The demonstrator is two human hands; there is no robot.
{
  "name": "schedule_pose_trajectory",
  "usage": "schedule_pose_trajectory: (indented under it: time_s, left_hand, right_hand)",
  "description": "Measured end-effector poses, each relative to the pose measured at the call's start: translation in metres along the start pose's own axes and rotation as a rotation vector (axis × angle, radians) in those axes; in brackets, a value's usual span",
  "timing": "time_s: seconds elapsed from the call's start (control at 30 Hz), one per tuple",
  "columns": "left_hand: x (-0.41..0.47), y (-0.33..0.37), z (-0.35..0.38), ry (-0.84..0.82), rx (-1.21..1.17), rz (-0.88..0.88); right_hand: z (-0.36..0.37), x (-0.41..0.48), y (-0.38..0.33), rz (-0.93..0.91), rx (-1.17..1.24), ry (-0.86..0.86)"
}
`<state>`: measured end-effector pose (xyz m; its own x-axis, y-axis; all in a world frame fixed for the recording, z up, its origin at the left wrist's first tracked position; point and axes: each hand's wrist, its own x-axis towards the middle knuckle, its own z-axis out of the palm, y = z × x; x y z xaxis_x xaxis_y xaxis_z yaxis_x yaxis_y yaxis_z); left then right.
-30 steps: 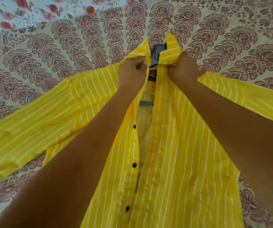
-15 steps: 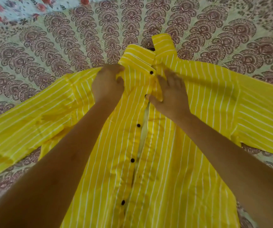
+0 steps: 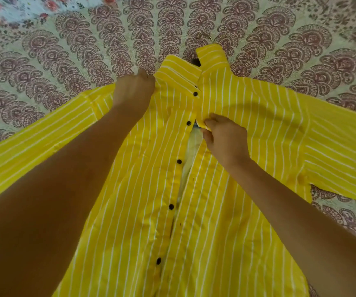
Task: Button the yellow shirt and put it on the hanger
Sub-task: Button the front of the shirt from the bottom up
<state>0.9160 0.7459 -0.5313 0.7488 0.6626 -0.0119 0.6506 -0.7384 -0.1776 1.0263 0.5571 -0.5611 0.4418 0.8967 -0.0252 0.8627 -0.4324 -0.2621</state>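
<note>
The yellow shirt with white stripes lies front up on a patterned bedspread, sleeves spread to both sides. Its front is unbuttoned, with a narrow gap beside a row of black buttons. The hanger is inside the shirt; only its metal hook and a dark bit at the collar show. My left hand is closed on the shirt's left shoulder beside the collar. My right hand pinches the edge of the right placket near the second button.
The bedspread with maroon paisley print covers the whole surface around the shirt. A floral cloth with red flowers lies at the far left corner.
Both hands let go of the collar and the shirt front closed over the hanger. My left hand moved out to the left shoulder; my right hand dropped down to the placket edge.
</note>
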Motion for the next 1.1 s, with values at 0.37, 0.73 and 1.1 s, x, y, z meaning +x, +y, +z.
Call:
schedule_pose_trajectory:
  time_s: [0.37,0.73,1.1]
  left_hand:
    - [-0.030,0.023,0.018,0.017,-0.437,-0.229]
    - [-0.074,0.040,0.023,-0.115,-0.493,-0.059]
    - [-0.173,0.134,-0.071,-0.057,-0.790,-0.044]
  right_hand:
    - [0.003,0.013,-0.015,-0.024,-0.226,-0.039]
    - [0.002,-0.008,-0.001,-0.016,0.027,-0.124]
    - [-0.063,-0.191,0.053,0.348,0.107,0.006]
